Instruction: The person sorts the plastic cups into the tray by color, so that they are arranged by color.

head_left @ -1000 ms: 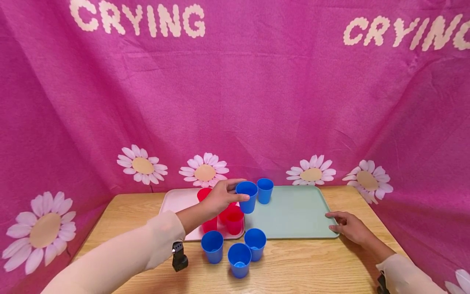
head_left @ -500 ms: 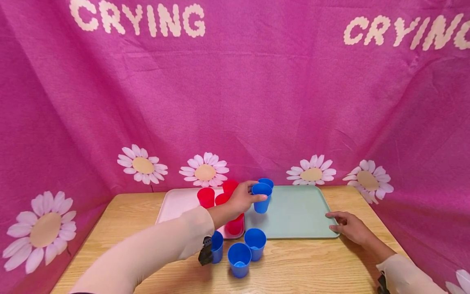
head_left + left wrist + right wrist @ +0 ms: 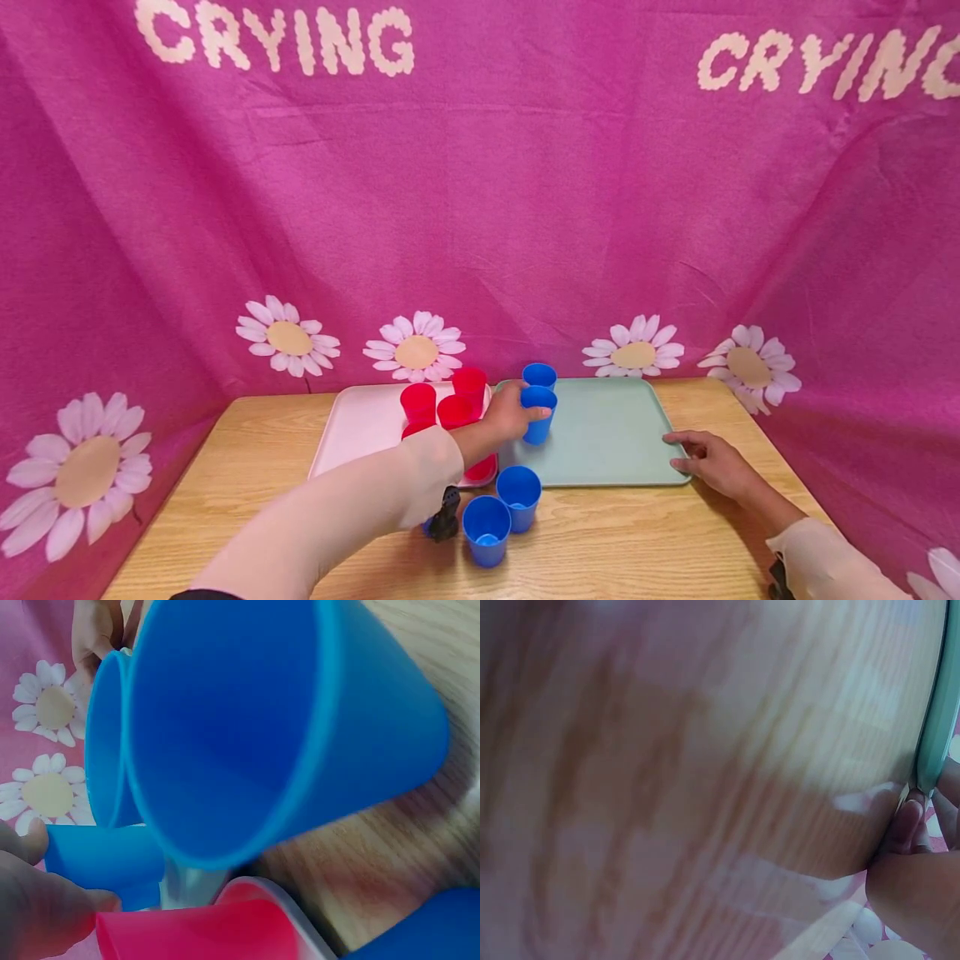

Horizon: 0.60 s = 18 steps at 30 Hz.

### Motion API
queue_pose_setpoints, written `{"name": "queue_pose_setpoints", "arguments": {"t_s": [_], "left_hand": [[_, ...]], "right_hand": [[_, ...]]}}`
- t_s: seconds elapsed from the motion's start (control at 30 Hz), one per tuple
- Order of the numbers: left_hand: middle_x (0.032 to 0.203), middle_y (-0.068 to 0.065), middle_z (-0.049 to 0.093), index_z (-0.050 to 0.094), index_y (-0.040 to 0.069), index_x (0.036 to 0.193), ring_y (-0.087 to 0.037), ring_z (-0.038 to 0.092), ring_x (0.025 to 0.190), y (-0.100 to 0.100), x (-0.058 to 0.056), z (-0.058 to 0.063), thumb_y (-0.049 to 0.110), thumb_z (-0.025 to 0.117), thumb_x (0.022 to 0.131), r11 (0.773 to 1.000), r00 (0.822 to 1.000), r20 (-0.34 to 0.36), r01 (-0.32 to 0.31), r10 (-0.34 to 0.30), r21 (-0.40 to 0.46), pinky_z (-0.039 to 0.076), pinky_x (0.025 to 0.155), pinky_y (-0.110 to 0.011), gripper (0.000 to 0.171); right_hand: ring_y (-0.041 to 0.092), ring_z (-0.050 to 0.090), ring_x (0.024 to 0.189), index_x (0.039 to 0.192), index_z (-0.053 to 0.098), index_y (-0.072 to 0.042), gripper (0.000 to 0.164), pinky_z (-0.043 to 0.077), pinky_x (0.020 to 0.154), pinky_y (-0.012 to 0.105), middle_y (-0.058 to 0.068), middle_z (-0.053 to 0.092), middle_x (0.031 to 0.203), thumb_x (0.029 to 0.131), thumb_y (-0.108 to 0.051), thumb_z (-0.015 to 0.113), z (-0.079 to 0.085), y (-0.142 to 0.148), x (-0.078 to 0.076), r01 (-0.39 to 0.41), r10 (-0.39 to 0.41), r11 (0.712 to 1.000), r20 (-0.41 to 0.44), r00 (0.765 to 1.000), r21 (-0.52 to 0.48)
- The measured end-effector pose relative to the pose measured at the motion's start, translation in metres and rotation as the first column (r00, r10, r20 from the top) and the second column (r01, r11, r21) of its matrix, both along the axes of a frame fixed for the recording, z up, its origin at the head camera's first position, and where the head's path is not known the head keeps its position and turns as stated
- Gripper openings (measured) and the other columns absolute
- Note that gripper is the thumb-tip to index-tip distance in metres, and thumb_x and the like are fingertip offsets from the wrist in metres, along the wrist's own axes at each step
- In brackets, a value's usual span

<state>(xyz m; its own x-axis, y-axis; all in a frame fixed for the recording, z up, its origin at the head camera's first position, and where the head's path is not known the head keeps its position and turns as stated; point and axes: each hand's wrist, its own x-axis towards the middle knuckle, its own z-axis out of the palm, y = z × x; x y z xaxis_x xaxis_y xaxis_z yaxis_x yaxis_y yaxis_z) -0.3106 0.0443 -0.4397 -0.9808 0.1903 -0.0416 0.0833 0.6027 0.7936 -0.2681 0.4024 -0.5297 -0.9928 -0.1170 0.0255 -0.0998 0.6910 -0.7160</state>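
Observation:
My left hand [image 3: 510,412] grips a blue cup [image 3: 539,421] by its side, upright and low over the left part of the green tray [image 3: 607,442]. Another blue cup [image 3: 539,375] stands just behind it on that tray. In the left wrist view, thumb and fingers [image 3: 45,907] are on either side of the held cup [image 3: 105,859]. My right hand [image 3: 716,465] holds the green tray's right rim near the front corner, and the right wrist view shows its fingertips at the tray edge [image 3: 937,712].
Several red cups [image 3: 418,403] stand on the pink tray [image 3: 352,417], partly hidden by my left forearm. In front of the trays are blue cups [image 3: 487,531] on the wooden table [image 3: 615,542], one mostly hidden behind the wrist strap [image 3: 446,515]. A pink cloth [image 3: 525,208] hangs behind.
My left hand has carried the blue cup rightward from near the pink tray's edge, then lowered it in front of the standing cup. The right hand stays at the tray's rim.

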Motion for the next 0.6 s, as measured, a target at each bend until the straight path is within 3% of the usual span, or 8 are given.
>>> {"name": "queue_pose_setpoints", "arguments": {"t_s": [0.1,0.3,0.6], "left_hand": [[0.138,-0.022,0.061,0.047,-0.002,0.149,-0.042,0.058,0.13,0.002,0.0,0.001,0.023,0.074,0.095,1.0,1.0,0.009,0.005,-0.005,-0.013,0.052,0.101,-0.054,0.065],[0.133,-0.02,0.064,0.049,0.0,0.144,-0.04,0.06,0.127,0.011,0.002,0.003,0.021,0.074,0.096,0.999,0.999,0.051,-0.017,0.019,-0.034,0.054,0.1,-0.053,0.058],[0.13,-0.023,0.064,0.047,-0.003,0.14,-0.042,0.061,0.125,0.018,0.001,0.0,0.016,0.074,0.095,0.999,0.998,0.047,-0.046,0.047,-0.022,0.052,0.102,-0.053,0.056]], "right_hand": [[0.03,0.05,0.101,0.13,0.066,0.004,0.041,0.038,0.077,0.029,0.021,0.061,0.114,0.093,-0.012,0.076,0.0,0.0,0.0,0.001,-0.001,1.0,0.006,1.0,0.0],[0.033,0.053,0.106,0.13,0.067,0.004,0.04,0.042,0.08,0.029,0.028,0.061,0.129,0.093,-0.011,0.076,0.001,0.0,0.001,-0.002,0.002,1.0,0.002,1.0,0.004],[0.033,0.054,0.105,0.129,0.068,0.003,0.04,0.043,0.082,0.033,0.028,0.062,0.129,0.093,-0.011,0.076,0.001,-0.001,0.002,0.01,-0.01,1.0,-0.018,1.0,0.02]]}}
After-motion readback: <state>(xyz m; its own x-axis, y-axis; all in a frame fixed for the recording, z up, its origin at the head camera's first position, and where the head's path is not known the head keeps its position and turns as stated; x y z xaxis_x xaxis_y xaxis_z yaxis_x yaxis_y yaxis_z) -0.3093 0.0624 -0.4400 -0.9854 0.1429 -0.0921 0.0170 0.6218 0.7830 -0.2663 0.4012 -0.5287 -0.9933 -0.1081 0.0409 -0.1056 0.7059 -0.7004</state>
